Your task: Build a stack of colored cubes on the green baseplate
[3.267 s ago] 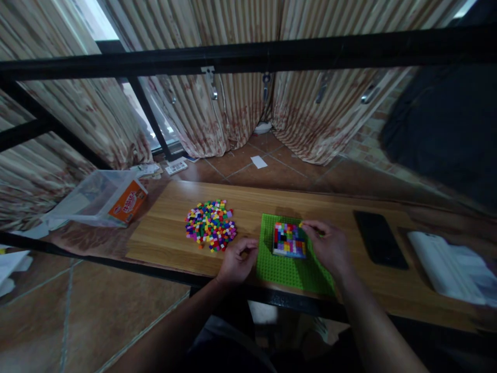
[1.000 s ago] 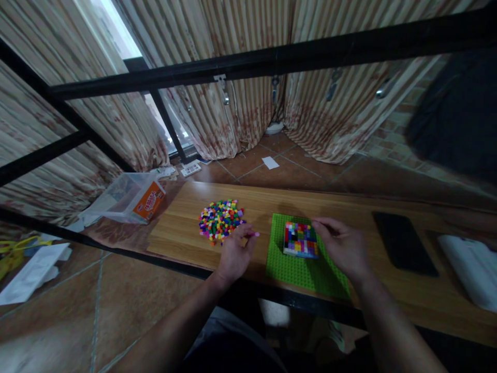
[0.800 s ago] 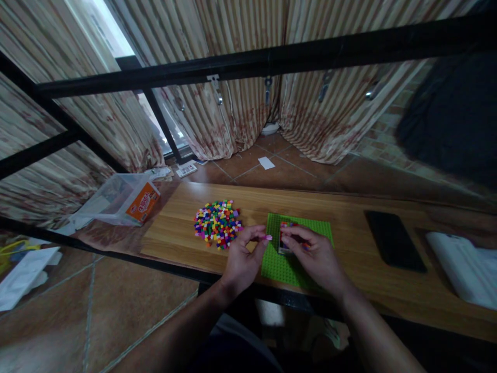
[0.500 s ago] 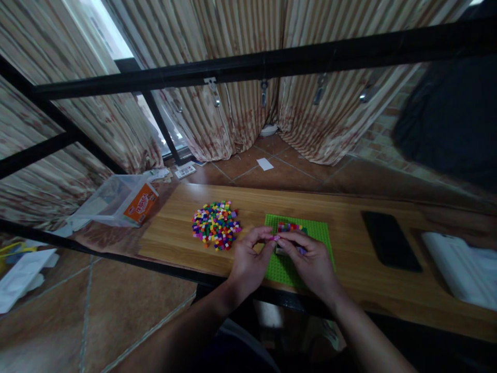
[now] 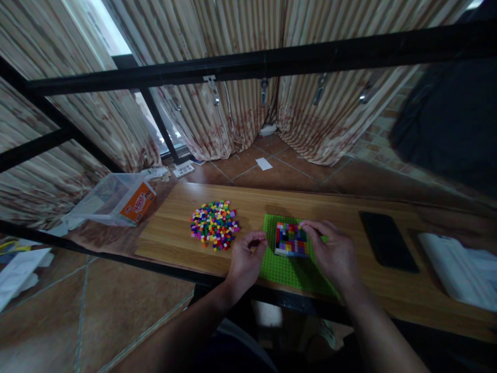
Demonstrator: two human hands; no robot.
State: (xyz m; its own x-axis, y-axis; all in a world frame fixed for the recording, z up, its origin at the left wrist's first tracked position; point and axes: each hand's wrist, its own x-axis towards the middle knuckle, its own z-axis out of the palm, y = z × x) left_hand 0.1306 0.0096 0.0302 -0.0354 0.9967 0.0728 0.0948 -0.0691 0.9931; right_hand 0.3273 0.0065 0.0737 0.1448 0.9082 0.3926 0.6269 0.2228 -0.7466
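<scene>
A green baseplate (image 5: pixel 280 267) lies on a wooden tabletop (image 5: pixel 174 243). A square block of many-coloured small bricks (image 5: pixel 290 240) stands on the plate. My right hand (image 5: pixel 330 251) is closed in a pinch at the block's far right corner, with what looks like a small pink brick at its fingertips. My left hand (image 5: pixel 245 259) rests at the plate's left edge. Its fingers are curled, thumb and forefinger nearly touching, and nothing shows in them. A loose pile of small coloured bricks (image 5: pixel 214 232) lies to the left of that hand.
A black phone (image 5: pixel 388 241) lies right of the plate, and a white folded thing (image 5: pixel 458 269) lies beyond it. A clear plastic box with an orange label (image 5: pixel 112 199) sits at the far left. A black metal bar (image 5: pixel 248 65) crosses overhead. Curtains hang behind.
My left hand took a pink brick from beside the pile and met my right hand over the plate. The right hand then moved to the block's far right corner and the left drew back.
</scene>
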